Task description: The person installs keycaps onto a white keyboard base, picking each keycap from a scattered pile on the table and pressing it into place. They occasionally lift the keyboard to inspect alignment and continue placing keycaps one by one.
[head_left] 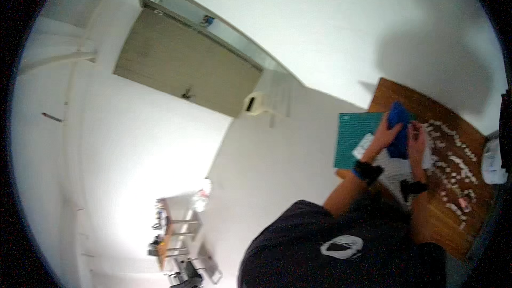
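Note:
My left hand is closed around the left side of a blue, soft-looking piece, perhaps fabric, over the wooden table. Close to its right side is my right hand, fingers drawn together near the top; anything in them is too small and blurred to name. Both wrists have black bands. Under my hands lie a green cutting mat and a white patterned sheet. Many small whitish pieces are spread in loose rows on the wood to the right of my right hand.
A white plastic-looking bag or container sits at the table's right edge, by the wall. Farther left are a pale stool or chair, a beige door panel, and a second table with objects on it and a black chair.

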`<control>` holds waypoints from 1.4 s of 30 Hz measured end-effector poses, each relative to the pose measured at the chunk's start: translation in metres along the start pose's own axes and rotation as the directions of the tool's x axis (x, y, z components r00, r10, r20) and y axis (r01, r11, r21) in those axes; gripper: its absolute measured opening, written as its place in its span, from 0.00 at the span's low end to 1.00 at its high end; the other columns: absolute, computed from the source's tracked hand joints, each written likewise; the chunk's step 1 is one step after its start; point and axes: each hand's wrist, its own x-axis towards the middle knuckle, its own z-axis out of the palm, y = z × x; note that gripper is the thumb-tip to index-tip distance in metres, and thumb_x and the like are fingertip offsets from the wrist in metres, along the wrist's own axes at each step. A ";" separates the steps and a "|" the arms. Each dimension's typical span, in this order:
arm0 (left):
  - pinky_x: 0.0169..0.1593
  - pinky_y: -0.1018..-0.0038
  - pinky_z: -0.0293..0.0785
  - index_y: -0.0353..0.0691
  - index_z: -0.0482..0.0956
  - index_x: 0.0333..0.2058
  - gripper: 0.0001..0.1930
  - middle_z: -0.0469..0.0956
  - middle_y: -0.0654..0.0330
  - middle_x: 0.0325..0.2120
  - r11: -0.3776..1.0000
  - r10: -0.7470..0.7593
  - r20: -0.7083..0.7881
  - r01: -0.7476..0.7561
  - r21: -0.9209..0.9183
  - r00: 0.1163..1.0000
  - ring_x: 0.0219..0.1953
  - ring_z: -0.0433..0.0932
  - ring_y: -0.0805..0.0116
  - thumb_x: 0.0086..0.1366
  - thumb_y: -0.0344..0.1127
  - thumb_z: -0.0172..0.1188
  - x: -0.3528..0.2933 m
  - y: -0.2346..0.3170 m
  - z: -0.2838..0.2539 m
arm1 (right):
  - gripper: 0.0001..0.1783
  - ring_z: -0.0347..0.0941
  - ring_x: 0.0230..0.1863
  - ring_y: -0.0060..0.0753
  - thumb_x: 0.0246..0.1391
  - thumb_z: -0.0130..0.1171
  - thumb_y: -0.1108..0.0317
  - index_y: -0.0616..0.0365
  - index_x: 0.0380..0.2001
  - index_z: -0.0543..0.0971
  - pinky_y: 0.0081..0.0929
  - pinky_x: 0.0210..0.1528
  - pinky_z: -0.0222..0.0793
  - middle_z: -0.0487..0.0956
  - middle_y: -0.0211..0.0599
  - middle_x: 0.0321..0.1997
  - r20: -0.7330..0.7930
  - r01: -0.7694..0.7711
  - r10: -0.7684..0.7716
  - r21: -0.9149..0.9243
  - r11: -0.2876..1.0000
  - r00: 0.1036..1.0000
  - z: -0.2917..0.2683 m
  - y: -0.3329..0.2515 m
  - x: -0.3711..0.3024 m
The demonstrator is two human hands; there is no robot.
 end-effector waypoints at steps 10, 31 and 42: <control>0.52 0.63 0.75 0.37 0.66 0.61 0.29 0.77 0.47 0.49 0.994 -0.106 0.097 0.106 0.011 0.990 0.48 0.78 0.57 0.63 0.38 0.64 -0.003 0.046 0.013 | 0.14 0.77 0.49 0.36 0.64 0.60 0.64 0.57 0.49 0.78 0.34 0.54 0.73 0.80 0.40 0.49 -0.014 0.041 -0.042 -0.085 0.996 0.999 -0.019 -0.025 0.000; 0.49 0.62 0.75 0.36 0.66 0.58 0.25 0.78 0.44 0.47 0.989 -0.107 0.102 0.095 0.116 0.989 0.48 0.80 0.52 0.67 0.39 0.61 -0.010 0.039 -0.001 | 0.09 0.79 0.40 0.32 0.61 0.63 0.67 0.59 0.40 0.78 0.32 0.43 0.75 0.82 0.38 0.38 0.200 -0.040 0.053 -0.067 0.997 0.978 -0.012 -0.010 -0.036; 0.53 0.64 0.72 0.36 0.58 0.62 0.27 0.74 0.46 0.51 0.986 -0.141 0.024 0.143 -0.091 0.990 0.52 0.75 0.56 0.70 0.39 0.58 -0.018 0.007 0.018 | 0.12 0.78 0.45 0.34 0.62 0.60 0.69 0.58 0.48 0.76 0.32 0.47 0.73 0.80 0.40 0.43 0.145 -0.085 0.087 -0.020 0.996 0.986 -0.009 -0.003 -0.046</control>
